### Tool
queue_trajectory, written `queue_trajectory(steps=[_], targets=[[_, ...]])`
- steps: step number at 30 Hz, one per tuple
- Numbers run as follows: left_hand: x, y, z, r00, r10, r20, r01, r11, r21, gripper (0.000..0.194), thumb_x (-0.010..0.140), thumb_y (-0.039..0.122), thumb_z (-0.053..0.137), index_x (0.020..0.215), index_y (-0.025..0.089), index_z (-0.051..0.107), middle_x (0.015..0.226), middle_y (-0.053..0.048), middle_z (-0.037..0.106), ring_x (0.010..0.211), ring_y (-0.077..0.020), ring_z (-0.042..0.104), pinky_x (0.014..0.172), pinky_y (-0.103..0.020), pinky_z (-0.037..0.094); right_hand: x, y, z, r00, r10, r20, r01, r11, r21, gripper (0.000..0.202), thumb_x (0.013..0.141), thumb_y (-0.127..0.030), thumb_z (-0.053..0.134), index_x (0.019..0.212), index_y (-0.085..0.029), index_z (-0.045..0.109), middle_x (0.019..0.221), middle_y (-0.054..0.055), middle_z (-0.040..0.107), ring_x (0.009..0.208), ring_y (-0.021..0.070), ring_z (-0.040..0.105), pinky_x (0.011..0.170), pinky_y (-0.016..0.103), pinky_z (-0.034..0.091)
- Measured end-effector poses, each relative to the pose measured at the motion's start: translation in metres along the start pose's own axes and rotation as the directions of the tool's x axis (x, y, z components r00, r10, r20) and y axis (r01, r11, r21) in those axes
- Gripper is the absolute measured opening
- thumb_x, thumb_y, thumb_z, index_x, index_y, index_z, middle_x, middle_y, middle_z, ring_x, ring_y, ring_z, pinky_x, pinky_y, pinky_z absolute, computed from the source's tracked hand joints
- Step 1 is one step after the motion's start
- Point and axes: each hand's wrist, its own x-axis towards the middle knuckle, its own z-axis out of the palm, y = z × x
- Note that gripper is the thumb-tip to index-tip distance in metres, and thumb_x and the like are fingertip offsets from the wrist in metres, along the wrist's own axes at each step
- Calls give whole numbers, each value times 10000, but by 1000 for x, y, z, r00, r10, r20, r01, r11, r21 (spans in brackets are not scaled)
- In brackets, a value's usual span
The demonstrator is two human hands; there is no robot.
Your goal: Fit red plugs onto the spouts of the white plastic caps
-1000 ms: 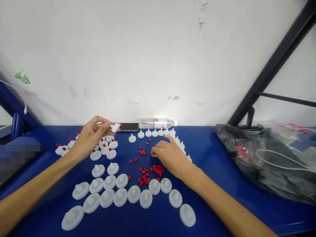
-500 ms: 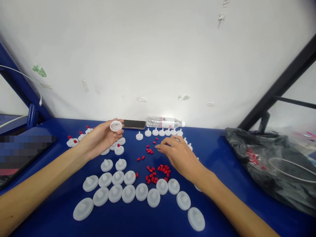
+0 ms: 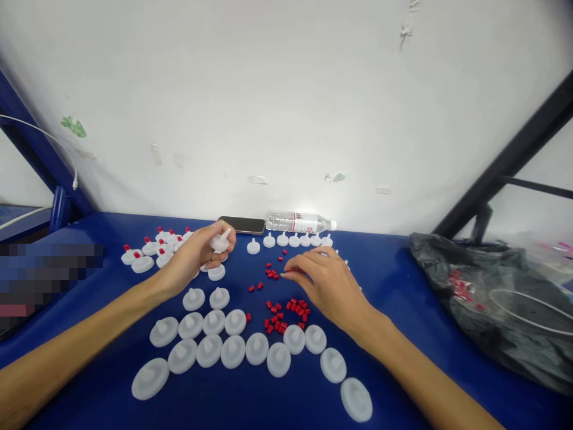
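Note:
My left hand point(image 3: 213, 248) is closed around a white plastic nozzle cap point(image 3: 221, 240), a round disc with a thin spout pointing up and right. Behind it, a few similar white caps on the table are partly hidden. My right hand point(image 3: 320, 275) hovers low over the table with bent fingers, thumb and index slightly apart and nothing visible between them. Just left of its fingertips lie a few small red caps point(image 3: 271, 274). A larger group of red caps point(image 3: 298, 307) lies nearer to me, below the right hand.
White nozzle caps point(image 3: 233, 351) stand in curved rows in front, others point(image 3: 294, 240) along the back. Red-tipped ones point(image 3: 142, 263) gather at left. A phone point(image 3: 244, 225) and a plastic bottle point(image 3: 301, 223) lie by the wall. At right is a black plastic bag point(image 3: 483, 322).
My left hand has turned the white nozzle cap from showing its hollow underside to spout upward, moving slightly right and down. My right hand has shifted slightly toward the red caps.

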Motion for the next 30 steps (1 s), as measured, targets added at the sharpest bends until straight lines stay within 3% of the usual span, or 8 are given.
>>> queue_trajectory(steps=[2, 4, 6, 10, 13, 15, 21, 30], targets=[[-4, -3, 3, 999, 32, 37, -37, 991, 129, 280, 972, 499, 589, 1072, 248, 662, 848, 1, 518, 648, -135, 448, 508, -238, 370, 0, -3, 0, 999, 33, -37, -31, 998, 46, 64, 1032, -224, 706, 990, -241, 752, 943, -3, 826, 905, 206, 740, 930, 349, 519], [-8, -7, 6, 996, 35, 86, -56, 963, 263, 348, 983, 476, 599, 1281, 299, 632, 851, 17, 530, 652, -139, 480, 556, -251, 433, 1, -5, 0, 995, 70, -74, -61, 991, 121, 93, 1026, -189, 701, 1001, -254, 763, 966, -5, 832, 918, 199, 758, 893, 330, 550], [-11, -10, 8, 990, 19, 141, -68, 934, 350, 439, 983, 519, 620, 1371, 316, 602, 894, 11, 584, 634, -136, 524, 577, -268, 472, 1, -7, -1, 988, 117, -100, -95, 973, 210, 103, 1014, -184, 714, 998, -265, 776, 968, -13, 838, 906, 191, 777, 876, 322, 578], [-9, -13, 10, 989, 34, 147, -85, 929, 361, 537, 877, 538, 779, 1337, 305, 631, 1177, -63, 702, 687, -155, 640, 550, -270, 493, 4, -10, -5, 975, 199, -94, -159, 933, 323, 121, 989, -199, 752, 1063, -279, 803, 1010, -20, 855, 905, 198, 806, 869, 340, 617], [-9, -13, 13, 990, 86, 112, -126, 900, 417, 460, 805, 542, 856, 1137, 269, 691, 1047, -49, 756, 765, -197, 692, 636, -293, 547, 4, -10, -6, 978, 179, -106, -142, 947, 287, 98, 1003, -236, 742, 1003, -289, 824, 998, -17, 856, 904, 208, 806, 858, 352, 613], [-12, -13, 17, 984, 96, 152, -162, 842, 514, 404, 839, 581, 821, 1068, 263, 723, 912, -22, 761, 694, -186, 676, 639, -301, 541, 4, -11, -5, 982, 151, -112, -116, 956, 270, 103, 1012, -246, 736, 970, -282, 822, 972, -17, 851, 894, 201, 794, 856, 342, 594], [-24, -13, 28, 903, 285, 321, -425, 707, 566, 350, 983, 549, 693, 1266, 347, 741, 982, 7, 781, 628, -128, 594, 646, -270, 504, 2, -18, 0, 987, 149, -64, -123, 946, 301, 64, 1018, -258, 734, 976, -259, 781, 931, -25, 816, 861, 179, 738, 813, 317, 536], [-28, -8, 29, 912, 267, 311, -405, 708, 579, 378, 956, 573, 717, 1232, 319, 766, 966, -25, 791, 576, -132, 518, 626, -285, 504, 2, -26, -2, 975, 216, -53, -182, 912, 368, 235, 1079, -337, 633, 872, -236, 686, 784, -26, 716, 709, 144, 650, 688, 285, 483]])
